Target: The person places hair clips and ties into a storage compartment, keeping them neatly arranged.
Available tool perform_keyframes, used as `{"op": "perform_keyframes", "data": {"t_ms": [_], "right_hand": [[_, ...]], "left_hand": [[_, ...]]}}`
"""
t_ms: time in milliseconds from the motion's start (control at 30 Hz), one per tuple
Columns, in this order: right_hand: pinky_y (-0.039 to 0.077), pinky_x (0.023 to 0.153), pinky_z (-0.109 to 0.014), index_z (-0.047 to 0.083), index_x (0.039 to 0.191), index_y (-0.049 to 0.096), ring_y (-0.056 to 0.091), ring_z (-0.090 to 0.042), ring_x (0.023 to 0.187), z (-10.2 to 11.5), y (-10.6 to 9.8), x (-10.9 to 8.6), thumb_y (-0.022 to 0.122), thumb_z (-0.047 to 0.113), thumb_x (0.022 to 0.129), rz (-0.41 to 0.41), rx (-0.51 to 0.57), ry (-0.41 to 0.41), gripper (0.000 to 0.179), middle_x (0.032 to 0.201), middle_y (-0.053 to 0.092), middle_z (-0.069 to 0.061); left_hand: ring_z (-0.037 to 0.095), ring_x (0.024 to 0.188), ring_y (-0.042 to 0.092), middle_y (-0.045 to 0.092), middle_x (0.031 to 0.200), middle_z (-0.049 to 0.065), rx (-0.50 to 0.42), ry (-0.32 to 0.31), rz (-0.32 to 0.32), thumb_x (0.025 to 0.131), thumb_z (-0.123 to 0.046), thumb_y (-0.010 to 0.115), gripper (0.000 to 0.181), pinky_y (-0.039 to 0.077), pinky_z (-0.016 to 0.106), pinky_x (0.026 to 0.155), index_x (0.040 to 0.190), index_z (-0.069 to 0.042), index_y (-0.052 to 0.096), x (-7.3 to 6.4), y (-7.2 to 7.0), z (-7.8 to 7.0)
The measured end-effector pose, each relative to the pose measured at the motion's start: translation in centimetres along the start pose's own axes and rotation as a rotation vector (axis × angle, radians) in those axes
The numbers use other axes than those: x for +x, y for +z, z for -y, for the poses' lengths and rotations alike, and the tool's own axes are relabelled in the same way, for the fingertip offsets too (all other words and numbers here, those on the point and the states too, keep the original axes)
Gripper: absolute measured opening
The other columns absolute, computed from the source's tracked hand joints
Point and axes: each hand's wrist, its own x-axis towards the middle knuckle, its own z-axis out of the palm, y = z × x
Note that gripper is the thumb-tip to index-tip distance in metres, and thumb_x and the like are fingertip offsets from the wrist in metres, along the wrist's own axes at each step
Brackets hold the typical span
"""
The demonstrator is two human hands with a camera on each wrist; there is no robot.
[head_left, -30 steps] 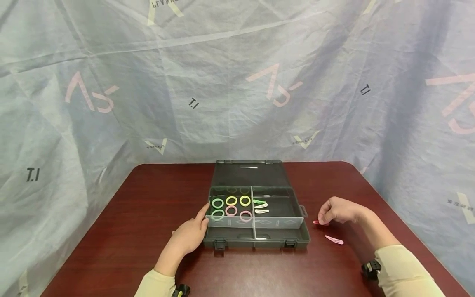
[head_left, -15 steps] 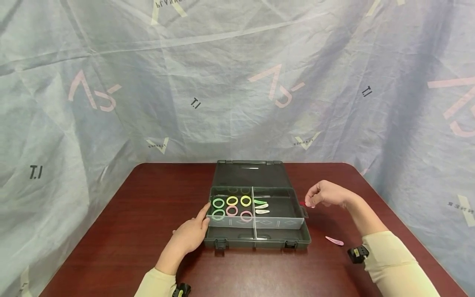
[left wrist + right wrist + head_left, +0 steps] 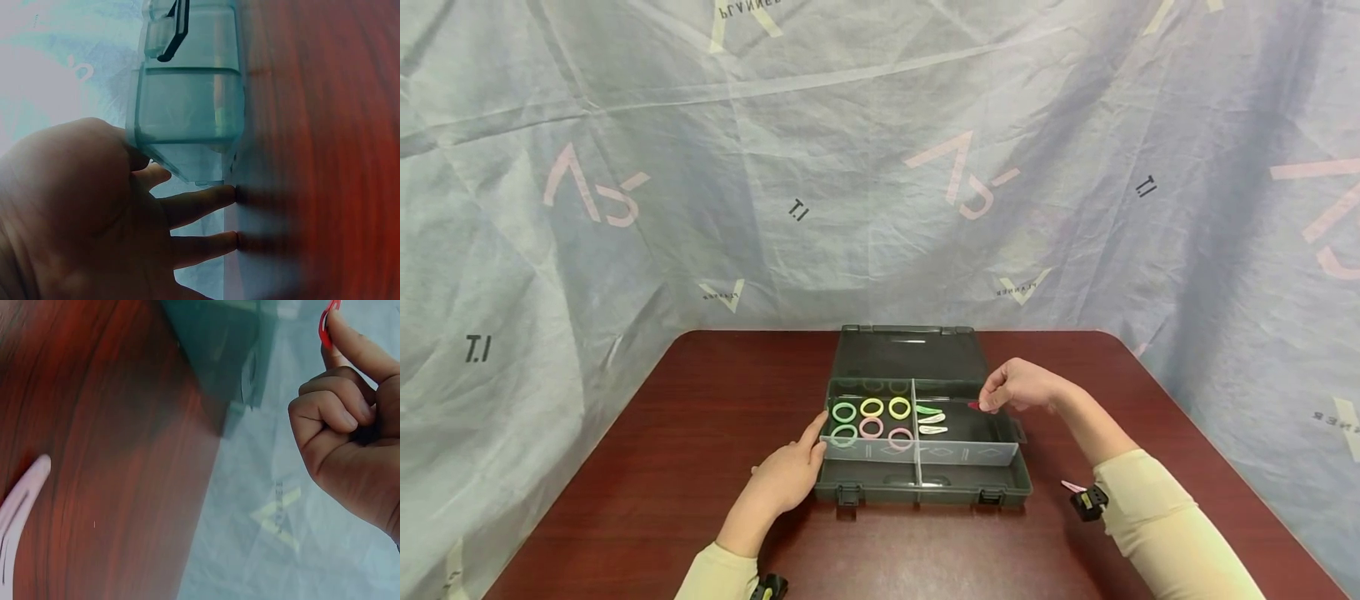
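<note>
My right hand pinches a red snap hair clip between thumb and forefinger, over the right compartment of a dark, see-through box. Green and white hair clips lie in that compartment beside the divider. In the left compartment are several hair ties in green, yellow and pink. At the box's left side my left hand rests with fingers extended; in the left wrist view, two fingertips reach down to the table. A pink hair clip lies on the table right of the box.
The box's lid is raised at the back. A narrower front section with two latches faces the near side. Beneath everything is a dark red wooden table, with a printed grey sheet hanging behind and beside it.
My right hand has lifted the red hair clip off the table and carried it left, over the box's right compartment. The left hand has stayed at the box's left side.
</note>
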Motion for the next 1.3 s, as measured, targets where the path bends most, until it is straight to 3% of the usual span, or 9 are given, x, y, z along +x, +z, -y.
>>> {"op": "perform_keyframes", "data": {"t_ms": [233, 400, 567, 633, 867, 1300], "right_hand": [[0.024, 0.048, -0.025, 0.003, 0.089, 0.079, 0.017, -0.008, 0.049, 1.1, 2.2, 1.9, 0.079, 0.011, 0.086, 0.055, -0.005, 0.012, 0.008, 0.065, 0.061, 0.0], [0.024, 0.047, -0.025, 0.002, 0.09, 0.079, 0.016, -0.008, 0.048, 1.6, 3.4, 2.9, 0.078, 0.007, 0.086, 0.078, 0.013, 0.055, 0.006, 0.065, 0.061, 0.002], [0.022, 0.046, -0.024, 0.001, 0.089, 0.08, 0.016, -0.006, 0.047, 1.4, 4.5, 3.7, 0.078, 0.004, 0.085, 0.064, 0.009, 0.096, 0.005, 0.054, 0.045, 0.007], [0.022, 0.046, -0.024, 0.001, 0.088, 0.08, 0.016, -0.006, 0.047, 1.4, 4.9, 3.9, 0.078, 0.004, 0.085, 0.064, -0.004, 0.1, 0.004, 0.054, 0.045, 0.006], [0.024, 0.046, -0.025, 0.007, 0.084, 0.08, 0.016, -0.007, 0.046, 1.4, 6.3, 4.5, 0.077, 0.005, 0.086, 0.083, -0.064, 0.078, 0.004, 0.08, 0.074, -0.002], [0.02, 0.045, -0.025, 0.011, 0.08, 0.08, 0.015, -0.007, 0.047, 1.3, 8.1, 5.1, 0.073, -0.001, 0.083, 0.053, -0.12, 0.1, 0.015, 0.079, 0.073, 0.0]], "left_hand": [[0.046, 0.129, 0.053, 0.063, 0.129, 0.027, 0.009, -0.003, -0.01, 0.11, -0.029, 0.042, 0.053, 0.033, 0.085, 0.085, 0.161, -0.024, 0.027, 0.1, 0.1, 0.2], [0.045, 0.129, 0.053, 0.065, 0.127, 0.025, 0.005, -0.003, -0.011, 0.11, -0.03, 0.042, 0.054, 0.032, 0.085, 0.085, 0.162, -0.024, 0.027, 0.2, 0.6, 0.3], [0.046, 0.127, 0.054, 0.065, 0.128, 0.025, 0.004, -0.004, -0.01, 0.11, -0.03, 0.042, 0.054, 0.033, 0.085, 0.085, 0.162, -0.024, 0.026, 0.2, 0.7, 0.3], [0.046, 0.127, 0.055, 0.064, 0.128, 0.025, 0.004, -0.004, -0.014, 0.11, -0.03, 0.042, 0.054, 0.033, 0.085, 0.085, 0.162, -0.024, 0.026, 0.2, 0.7, 0.3], [0.045, 0.127, 0.055, 0.065, 0.128, 0.024, 0.001, -0.007, -0.018, 0.11, -0.03, 0.042, 0.054, 0.032, 0.085, 0.086, 0.161, -0.024, 0.027, 0.1, 0.6, 0.2], [0.046, 0.127, 0.055, 0.065, 0.128, 0.025, 0.001, -0.001, -0.028, 0.11, -0.03, 0.043, 0.054, 0.033, 0.085, 0.086, 0.161, -0.024, 0.028, 0.3, 0.8, 0.3]]}}
